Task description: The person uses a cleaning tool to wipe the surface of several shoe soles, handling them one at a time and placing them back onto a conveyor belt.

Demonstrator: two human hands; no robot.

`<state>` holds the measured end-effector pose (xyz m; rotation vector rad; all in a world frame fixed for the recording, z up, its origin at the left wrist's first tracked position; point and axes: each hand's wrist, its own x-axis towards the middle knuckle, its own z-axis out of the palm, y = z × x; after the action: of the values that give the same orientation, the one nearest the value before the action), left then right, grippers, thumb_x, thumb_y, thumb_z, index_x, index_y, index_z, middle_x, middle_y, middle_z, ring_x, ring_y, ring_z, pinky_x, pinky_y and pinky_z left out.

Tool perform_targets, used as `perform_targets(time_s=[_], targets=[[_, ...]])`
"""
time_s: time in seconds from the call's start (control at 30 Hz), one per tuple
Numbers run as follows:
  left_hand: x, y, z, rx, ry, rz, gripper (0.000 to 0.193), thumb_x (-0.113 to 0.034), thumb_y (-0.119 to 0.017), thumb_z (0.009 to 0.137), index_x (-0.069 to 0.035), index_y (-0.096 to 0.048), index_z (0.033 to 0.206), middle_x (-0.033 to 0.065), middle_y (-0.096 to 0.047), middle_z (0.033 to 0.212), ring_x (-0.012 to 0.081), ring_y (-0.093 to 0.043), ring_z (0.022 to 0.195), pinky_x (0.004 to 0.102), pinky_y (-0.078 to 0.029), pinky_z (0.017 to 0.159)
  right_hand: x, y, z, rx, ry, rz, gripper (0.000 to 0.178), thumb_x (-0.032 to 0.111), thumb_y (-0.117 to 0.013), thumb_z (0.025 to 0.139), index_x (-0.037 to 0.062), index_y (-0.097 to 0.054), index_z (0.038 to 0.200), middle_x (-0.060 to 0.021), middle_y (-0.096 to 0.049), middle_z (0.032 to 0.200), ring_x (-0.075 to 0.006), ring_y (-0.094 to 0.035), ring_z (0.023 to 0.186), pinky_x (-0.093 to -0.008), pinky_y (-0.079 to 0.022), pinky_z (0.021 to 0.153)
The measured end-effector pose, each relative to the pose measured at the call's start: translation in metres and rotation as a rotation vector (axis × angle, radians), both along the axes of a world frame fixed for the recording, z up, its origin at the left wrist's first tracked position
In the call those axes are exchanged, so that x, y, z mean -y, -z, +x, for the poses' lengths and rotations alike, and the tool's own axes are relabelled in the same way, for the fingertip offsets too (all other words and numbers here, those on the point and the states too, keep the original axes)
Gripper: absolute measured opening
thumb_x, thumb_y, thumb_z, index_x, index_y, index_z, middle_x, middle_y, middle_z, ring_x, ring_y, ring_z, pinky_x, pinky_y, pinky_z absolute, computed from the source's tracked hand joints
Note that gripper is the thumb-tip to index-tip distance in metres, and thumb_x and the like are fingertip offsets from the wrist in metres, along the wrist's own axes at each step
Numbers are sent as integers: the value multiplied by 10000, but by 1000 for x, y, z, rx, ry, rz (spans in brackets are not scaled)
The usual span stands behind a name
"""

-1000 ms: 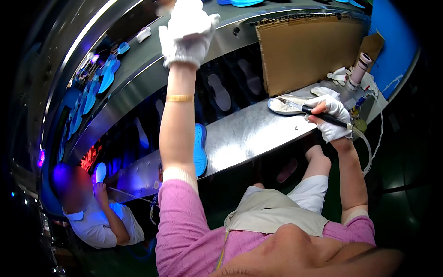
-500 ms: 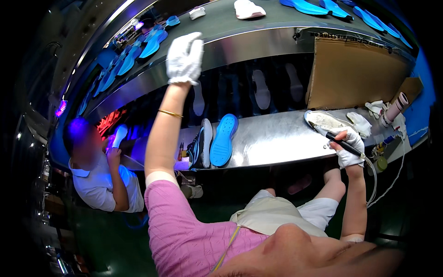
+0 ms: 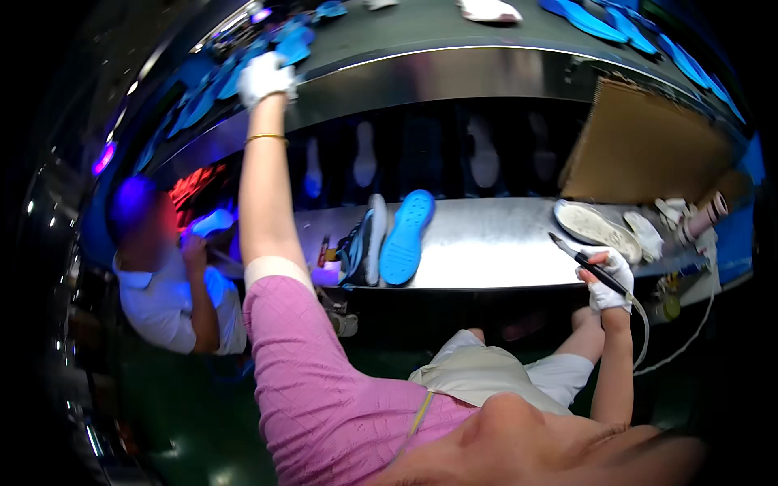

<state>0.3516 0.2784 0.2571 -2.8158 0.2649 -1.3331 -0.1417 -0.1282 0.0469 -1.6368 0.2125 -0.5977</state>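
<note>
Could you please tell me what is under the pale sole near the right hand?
The metal shelf shows beside the pale sole; anything directly beneath it is covered and unseen.

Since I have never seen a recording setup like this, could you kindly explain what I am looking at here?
Of course. There is no robot: a person works with their own two hands, both in white gloves. The view comes from a wide fisheye camera on the person's head, looking down, so straight edges bend.

The right hand holds a black pen-like tool. The left hand reaches up to the edge of a raised belt; blur hides whether it grips anything.

On the metal bench lie a blue sole, a dark shoe on its side and a pale sole. At the left sits another person.
</note>
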Motion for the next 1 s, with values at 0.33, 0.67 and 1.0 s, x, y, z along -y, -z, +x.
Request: perform_targets(time_s=[0.33, 0.67, 1.0], targets=[[65, -14, -211, 411, 1171, -1180, 349, -385, -650, 924, -40, -634, 875, 84, -682, 968, 125, -617, 848, 274, -521, 800, 20, 22, -23, 109, 79, 27, 236, -96, -688, 773, 66, -581, 907, -28, -606, 906, -103, -587, 757, -234, -479, 692], [181, 124, -288, -1999, 2106, -1817, 689, -526, -400, 980, -74, -497, 469, 259, -671, 974, 343, -651, 846, 410, -532, 739, 19, 34, -56, 86, 248, 65, 244, 1, -696, 829, 59, -555, 1020, -42, -608, 812, -102, -597, 702, -229, -488, 673], [181, 267, -419, -2401, 1309, -2204, 987, -815, -367, 816, -67, -346, 1459, 281, -462, 1382, 477, -506, 1207, 620, -394, 1029, -48, -11, -59, -65, 17, 32, 169, 80, -738, 808, 49, -580, 861, -1, -576, 756, -84, -548, 691, -243, -458, 633]])
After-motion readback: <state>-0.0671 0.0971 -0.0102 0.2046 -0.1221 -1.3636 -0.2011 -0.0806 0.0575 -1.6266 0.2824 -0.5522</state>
